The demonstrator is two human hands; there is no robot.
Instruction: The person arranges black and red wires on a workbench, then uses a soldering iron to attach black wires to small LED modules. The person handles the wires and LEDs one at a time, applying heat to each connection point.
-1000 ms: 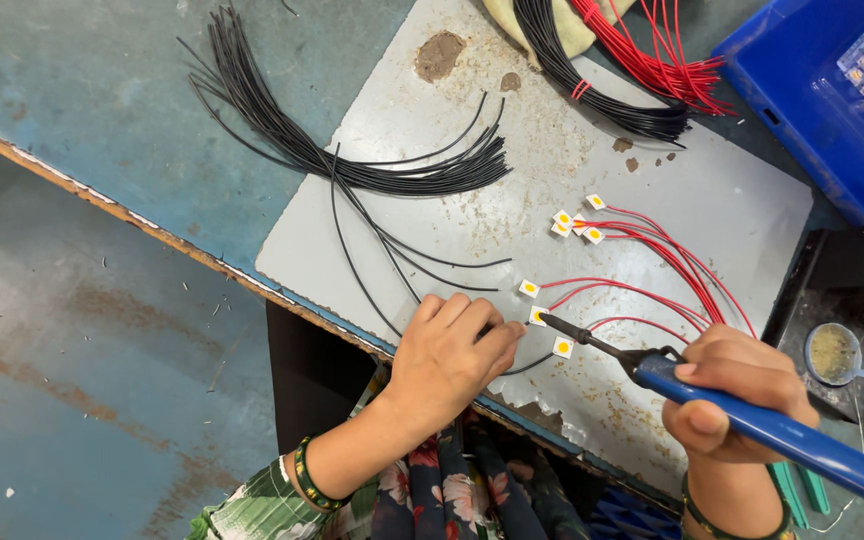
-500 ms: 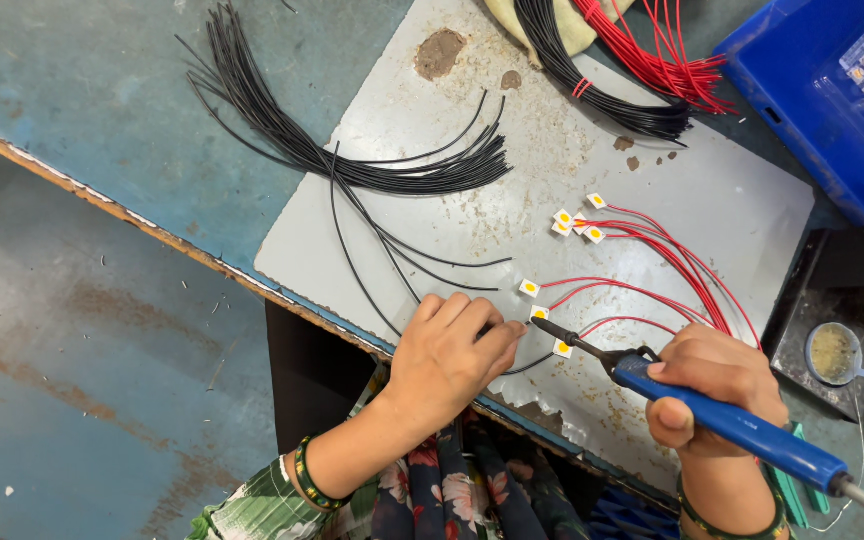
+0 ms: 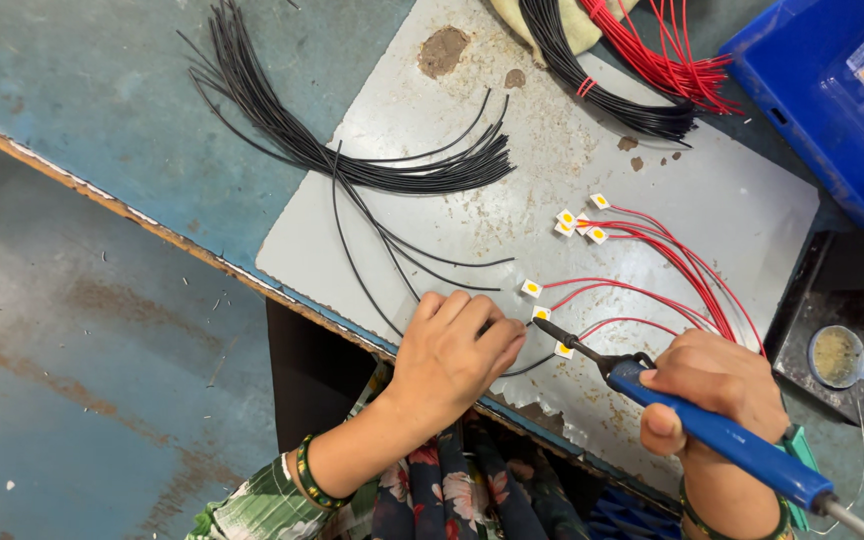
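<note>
Blue soldering iron (image 3: 722, 435) in right hand (image 3: 717, 385), left hand (image 3: 452, 355) prob. pinning wire.

black wires (image 3: 372, 165) crowd left; grey board (image 3: 732, 210) centre open.

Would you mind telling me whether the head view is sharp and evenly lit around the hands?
Head view: even, soft light, faint shadows, no strong glare on the grey board; left hand, soldering iron in the right hand and black wires all look sharp.
</note>
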